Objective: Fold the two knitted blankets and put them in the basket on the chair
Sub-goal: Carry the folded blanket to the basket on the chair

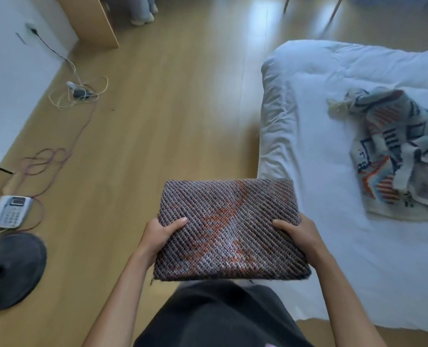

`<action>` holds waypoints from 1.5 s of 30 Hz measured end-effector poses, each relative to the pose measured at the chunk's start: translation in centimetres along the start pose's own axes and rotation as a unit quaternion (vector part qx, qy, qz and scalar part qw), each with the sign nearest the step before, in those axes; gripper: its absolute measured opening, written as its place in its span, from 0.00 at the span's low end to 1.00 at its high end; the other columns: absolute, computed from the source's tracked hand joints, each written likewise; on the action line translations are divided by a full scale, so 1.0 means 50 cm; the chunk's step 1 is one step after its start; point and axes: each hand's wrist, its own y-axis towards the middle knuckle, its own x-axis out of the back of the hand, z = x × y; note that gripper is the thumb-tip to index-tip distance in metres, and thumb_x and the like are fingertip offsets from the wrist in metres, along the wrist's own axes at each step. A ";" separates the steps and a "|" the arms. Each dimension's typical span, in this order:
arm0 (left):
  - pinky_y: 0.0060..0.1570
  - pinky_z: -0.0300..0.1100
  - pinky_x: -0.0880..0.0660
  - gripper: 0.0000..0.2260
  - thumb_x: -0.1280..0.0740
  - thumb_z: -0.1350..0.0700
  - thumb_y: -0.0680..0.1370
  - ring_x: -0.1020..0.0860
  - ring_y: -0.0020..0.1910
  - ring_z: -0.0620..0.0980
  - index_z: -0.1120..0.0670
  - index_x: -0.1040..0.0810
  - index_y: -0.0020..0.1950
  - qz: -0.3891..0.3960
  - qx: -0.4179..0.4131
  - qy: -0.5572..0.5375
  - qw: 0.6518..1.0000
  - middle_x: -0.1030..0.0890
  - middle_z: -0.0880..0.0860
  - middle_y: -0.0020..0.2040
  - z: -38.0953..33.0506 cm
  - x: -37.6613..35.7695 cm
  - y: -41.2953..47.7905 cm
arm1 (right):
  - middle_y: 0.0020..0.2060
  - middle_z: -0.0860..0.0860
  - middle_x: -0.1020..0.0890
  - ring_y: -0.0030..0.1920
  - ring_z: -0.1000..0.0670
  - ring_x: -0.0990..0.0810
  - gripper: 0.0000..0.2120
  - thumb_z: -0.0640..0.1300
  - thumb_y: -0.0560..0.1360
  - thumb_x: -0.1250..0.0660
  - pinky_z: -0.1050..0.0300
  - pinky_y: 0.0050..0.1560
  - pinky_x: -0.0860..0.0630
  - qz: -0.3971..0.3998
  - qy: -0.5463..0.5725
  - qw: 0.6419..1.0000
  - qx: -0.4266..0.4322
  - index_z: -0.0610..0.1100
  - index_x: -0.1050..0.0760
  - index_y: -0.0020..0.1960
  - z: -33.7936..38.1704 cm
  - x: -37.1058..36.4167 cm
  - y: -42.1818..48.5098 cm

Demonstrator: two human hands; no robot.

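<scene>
A wooden floor (pixel 157 121) is filling most of the view, and one bed (pixel 333 271) with a white cover is standing on it at the right side. Two knitted blankets are showing. The folded blanket (pixel 230 229), dark with diagonal stripes and orange patches, is being held in the air in front of the person's body, over the floor and just beside the near corner of the bed. It is forming one thick, flat rectangle. The second blanket (pixel 395 156), pale with orange and dark blue figures, is lying crumpled and not folded on the bed cover, well apart from the first one. One dark round base (pixel 12 269) is resting on the floor at the lower left. Two hands are holding the folded blanket: the left hand (pixel 160 234) is taking its left edge and the right hand (pixel 300 234) is taking its right edge. The grip of each hand is closing around the cloth, with the thumb pressing on the top face and the other fingers going under the blanket, where they are hidden. One white telephone (pixel 11 211) is lying on the floor near the round base. One reddish cord (pixel 52 159) is running in loops over the floor beside it. One pale cord (pixel 82 93) is lying in loose loops near the wall. At the top edge, one pair of light shoes (pixel 142 18) is standing on the floor and is looking blurred.
</scene>
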 end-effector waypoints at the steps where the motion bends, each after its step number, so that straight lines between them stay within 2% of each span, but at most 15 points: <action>1: 0.47 0.47 0.21 0.17 0.25 0.54 0.70 0.19 0.48 0.53 0.54 0.26 0.55 0.007 0.002 0.008 1.000 0.18 0.53 0.51 -0.023 0.012 0.024 | 0.47 0.48 0.17 0.45 0.47 0.17 0.16 0.40 0.68 0.26 0.50 0.47 0.21 -0.008 0.006 1.000 -0.001 0.43 0.23 0.55 0.016 -0.011 0.010; 4: 0.51 0.49 0.21 0.20 0.24 0.53 0.69 0.18 0.49 0.54 0.56 0.26 0.57 0.023 0.006 0.030 0.999 0.18 0.54 0.52 -0.084 0.029 0.095 | 0.47 0.47 0.17 0.46 0.46 0.17 0.17 0.40 0.68 0.26 0.50 0.47 0.21 -0.023 0.027 0.999 -0.005 0.43 0.23 0.55 0.062 -0.036 0.043; 10: 0.47 0.45 0.21 0.20 0.24 0.53 0.69 0.18 0.48 0.52 0.58 0.24 0.58 0.051 0.005 0.070 0.996 0.18 0.54 0.51 -0.199 0.003 0.242 | 0.47 0.47 0.17 0.45 0.46 0.17 0.16 0.39 0.68 0.26 0.52 0.45 0.22 -0.063 0.066 0.996 -0.016 0.41 0.24 0.55 0.139 -0.048 0.153; 15: 0.48 0.47 0.21 0.20 0.24 0.53 0.69 0.18 0.48 0.52 0.58 0.24 0.57 0.057 -0.007 0.100 0.993 0.18 0.54 0.51 -0.323 -0.042 0.391 | 0.47 0.47 0.17 0.45 0.46 0.17 0.16 0.38 0.68 0.26 0.51 0.46 0.21 -0.075 0.091 0.993 -0.011 0.42 0.24 0.54 0.213 -0.042 0.304; 19: 0.47 0.44 0.21 0.22 0.24 0.53 0.69 0.19 0.48 0.50 0.57 0.25 0.59 0.035 -0.018 0.112 0.993 0.18 0.53 0.52 -0.439 -0.084 0.504 | 0.48 0.47 0.17 0.46 0.46 0.18 0.17 0.39 0.68 0.26 0.51 0.45 0.21 -0.056 0.096 0.994 -0.007 0.42 0.25 0.56 0.312 -0.029 0.446; 24: 0.51 0.49 0.21 0.23 0.24 0.53 0.69 0.19 0.49 0.52 0.58 0.27 0.60 0.022 -0.013 0.100 0.995 0.19 0.54 0.52 -0.576 -0.133 0.614 | 0.47 0.45 0.17 0.46 0.45 0.18 0.16 0.38 0.68 0.26 0.49 0.48 0.21 -0.052 0.089 0.995 0.003 0.42 0.24 0.54 0.451 -0.003 0.587; 29: 0.53 0.51 0.22 0.23 0.24 0.53 0.69 0.19 0.50 0.53 0.56 0.26 0.59 0.015 -0.016 0.087 0.996 0.19 0.53 0.53 -0.681 -0.165 0.722 | 0.49 0.46 0.17 0.47 0.45 0.17 0.19 0.40 0.67 0.26 0.46 0.51 0.21 -0.048 0.072 0.996 0.002 0.42 0.24 0.56 0.557 0.015 0.712; 37: 0.49 0.48 0.21 0.19 0.25 0.55 0.70 0.19 0.49 0.53 0.57 0.25 0.57 0.043 -0.015 0.080 0.996 0.19 0.54 0.52 -0.883 -0.215 0.988 | 0.48 0.46 0.17 0.46 0.46 0.17 0.18 0.40 0.68 0.26 0.48 0.49 0.21 -0.071 0.078 0.994 -0.007 0.41 0.24 0.56 0.744 0.011 0.962; 45: 0.52 0.50 0.21 0.20 0.24 0.54 0.69 0.18 0.49 0.53 0.57 0.25 0.58 0.075 -0.021 0.091 0.993 0.18 0.54 0.52 -1.150 -0.255 1.261 | 0.50 0.45 0.18 0.46 0.45 0.18 0.21 0.41 0.68 0.26 0.48 0.47 0.20 -0.098 0.081 0.992 -0.013 0.40 0.26 0.58 0.982 0.000 1.209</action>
